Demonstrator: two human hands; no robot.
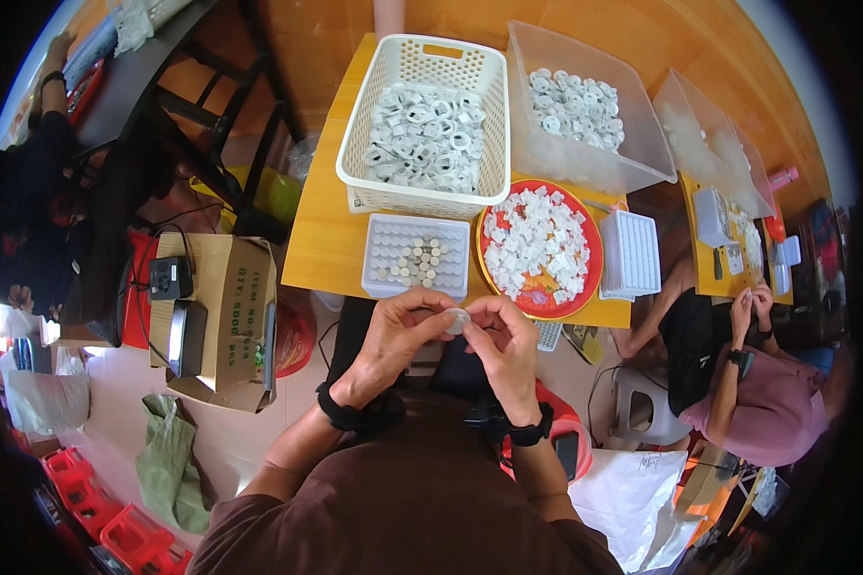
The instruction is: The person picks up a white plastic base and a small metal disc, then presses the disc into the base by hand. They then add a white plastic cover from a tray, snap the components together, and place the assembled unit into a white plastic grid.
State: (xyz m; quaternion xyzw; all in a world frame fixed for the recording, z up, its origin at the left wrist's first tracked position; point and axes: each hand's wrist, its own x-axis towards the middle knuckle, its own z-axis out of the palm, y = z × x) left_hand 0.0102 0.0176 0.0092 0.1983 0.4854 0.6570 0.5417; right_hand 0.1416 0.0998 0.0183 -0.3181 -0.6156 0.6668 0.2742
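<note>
Just past the table's front edge, my left hand (391,337) and my right hand (503,347) pinch a small round whitish disc (457,321) between thumbs and fingers. The fingers partly cover it. Right beyond them lies a white plastic tray (379,230) with rows of dimples, holding several small round beige pieces (422,257). To its right, a red round plate (595,244) with a gold rim carries a heap of small white pieces (537,244).
Behind the tray stands a white perforated basket (353,144) full of round white pieces. A clear bin (633,163) of similar pieces is beside it. Stacked white trays (633,259) sit at the table's right. A cardboard box (230,316) is left; a co-worker (762,412) sits right.
</note>
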